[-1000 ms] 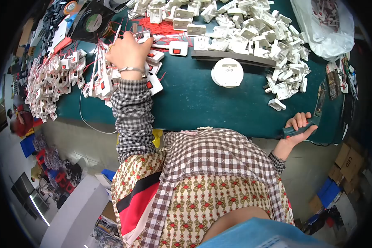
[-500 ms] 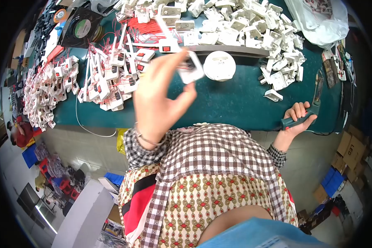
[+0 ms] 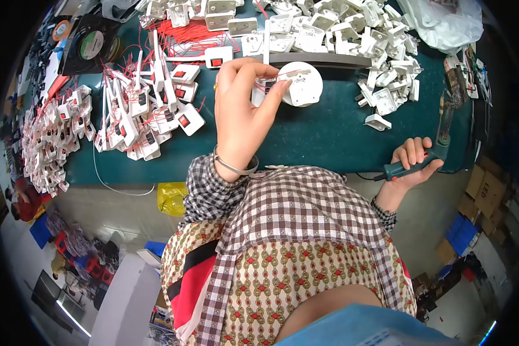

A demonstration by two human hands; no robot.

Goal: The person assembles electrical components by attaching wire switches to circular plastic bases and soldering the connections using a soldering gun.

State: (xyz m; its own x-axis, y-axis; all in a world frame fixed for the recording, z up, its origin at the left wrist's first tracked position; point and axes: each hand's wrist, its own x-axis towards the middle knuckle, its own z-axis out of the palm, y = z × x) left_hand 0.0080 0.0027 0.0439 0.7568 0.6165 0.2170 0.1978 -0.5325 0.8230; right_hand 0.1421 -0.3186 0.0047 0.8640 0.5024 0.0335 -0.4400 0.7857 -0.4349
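Note:
My left hand (image 3: 243, 106) pinches a white plastic switch housing (image 3: 260, 94) between thumb and fingers, at the left edge of a round white block (image 3: 307, 92). A dark part and thin red wire show in the housing; my fingers hide much of it. The fingertips reach the block's rim. My right hand (image 3: 410, 161) is wrapped round the green handle of a soldering gun (image 3: 438, 151), its tip pointing up and away from me. Left of my left hand lie finished-looking white switch pieces (image 3: 187, 118) with red rockers and red wires.
Loose white housings (image 3: 334, 32) are heaped at the back, beside a bundle of red wires (image 3: 184, 34). A dark curved bar (image 3: 334, 61) lies behind the round block. More wired switches (image 3: 55, 132) pile at the left. A solder-like spool (image 3: 91, 44) and a plastic bag (image 3: 444, 26) stand at the back corners.
My left hand has brought the switch housing from in front of the round block down to its left edge. My right hand still grips the soldering gun, nearly unmoved. The view has shifted slightly.

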